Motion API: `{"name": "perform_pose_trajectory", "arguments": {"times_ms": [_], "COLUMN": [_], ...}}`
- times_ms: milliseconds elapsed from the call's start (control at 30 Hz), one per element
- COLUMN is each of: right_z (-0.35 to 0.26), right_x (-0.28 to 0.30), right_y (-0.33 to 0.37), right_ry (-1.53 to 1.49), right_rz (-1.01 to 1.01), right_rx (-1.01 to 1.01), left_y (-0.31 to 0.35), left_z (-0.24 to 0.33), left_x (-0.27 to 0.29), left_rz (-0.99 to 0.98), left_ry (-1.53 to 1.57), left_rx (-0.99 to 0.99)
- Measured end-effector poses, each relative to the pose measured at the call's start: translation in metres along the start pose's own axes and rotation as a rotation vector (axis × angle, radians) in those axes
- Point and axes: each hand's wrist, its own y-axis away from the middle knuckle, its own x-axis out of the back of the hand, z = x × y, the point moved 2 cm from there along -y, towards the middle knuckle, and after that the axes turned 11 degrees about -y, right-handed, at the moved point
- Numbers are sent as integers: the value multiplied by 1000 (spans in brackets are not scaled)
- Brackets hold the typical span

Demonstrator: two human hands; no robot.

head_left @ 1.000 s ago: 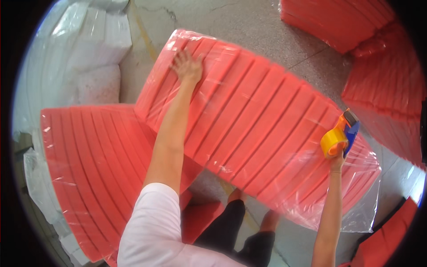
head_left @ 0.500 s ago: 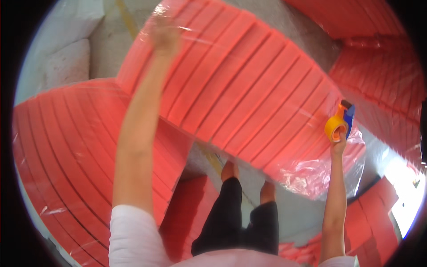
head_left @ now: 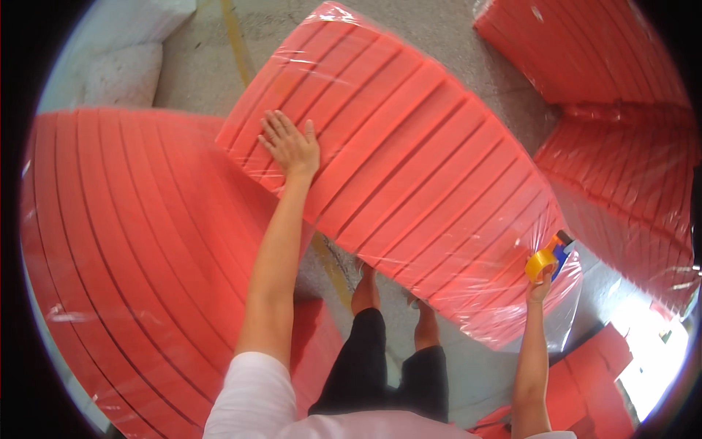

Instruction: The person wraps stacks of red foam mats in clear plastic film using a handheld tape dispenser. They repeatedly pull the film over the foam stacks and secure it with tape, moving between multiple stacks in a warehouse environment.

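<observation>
Here, the plastic-wrapped bundle looks red and ribbed.

The left hand lies spread on a film-wrapped bundle of red slabs, the right hand holding a tape dispenser by its right end, another red stack at left.
</observation>
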Motion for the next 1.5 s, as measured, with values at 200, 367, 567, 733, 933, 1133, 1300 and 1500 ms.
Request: {"name": "perform_pose_trajectory", "arguments": {"times_ms": [200,367,567,733,933,1133,1300,1500], "right_z": [24,10,-7,-68,-115,-237,-296,-261], "right_x": [-3,60,38,115,165,235,172,111], "right_y": [4,15,-13,10,18,35,65,100], "right_ry": [-95,514,777,83,-215,-79,981,910], "right_rz": [-36,210,-115,-177,-629,-247,-528,-835], "right_rx": [-84,-238,100,-244,-38,-264,363,642], "left_y": [39,147,140,351,399,576,594,594], "left_z": [22,102,112,225,262,394,408,403], "left_x": [24,62,59,157,189,245,256,249], "left_rz": [-79,-32,-72,-213,-70,-212,-153,-116], "left_ry": [47,230,25,168,23,183,246,262], "left_rx": [-22,-160,-122,-424,-206,-211,-148,-132]}}
